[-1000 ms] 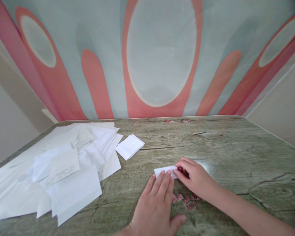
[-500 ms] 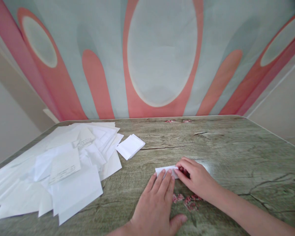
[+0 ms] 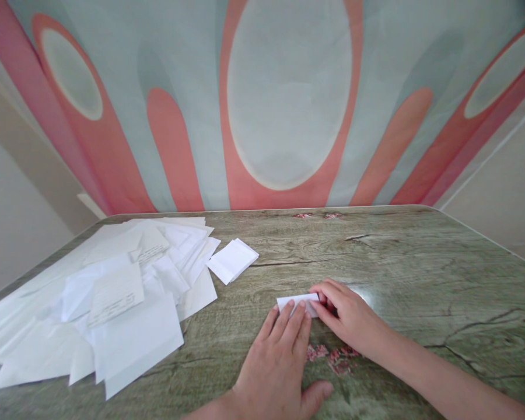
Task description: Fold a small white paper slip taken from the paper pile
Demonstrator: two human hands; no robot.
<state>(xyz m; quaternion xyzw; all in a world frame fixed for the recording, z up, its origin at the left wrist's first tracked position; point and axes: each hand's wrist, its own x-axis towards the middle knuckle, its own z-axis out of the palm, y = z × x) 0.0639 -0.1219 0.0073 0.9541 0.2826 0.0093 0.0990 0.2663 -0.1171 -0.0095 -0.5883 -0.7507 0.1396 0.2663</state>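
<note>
A small folded piece of white paper [image 3: 298, 300] lies on the wood-patterned table in front of me. My left hand [image 3: 280, 356] rests flat with its fingertips pressing on the paper's near side, thumb stretched out to the right. At the paper's right end, my right hand [image 3: 343, 309] pinches the edge between thumb and bent fingers. Part of the paper is hidden under my left fingers.
Left on the table [image 3: 398, 262] spreads a heap of white paper sheets [image 3: 135, 344], some with lines of print. A small stack of folded white paper [image 3: 233, 261] lies beside the heap. Behind the table's far edge rises a pink and grey-green patterned surface [image 3: 284, 198].
My right fingers have shifted very slightly left along the paper's top edge. My left hand and the paper have stayed almost still.
</note>
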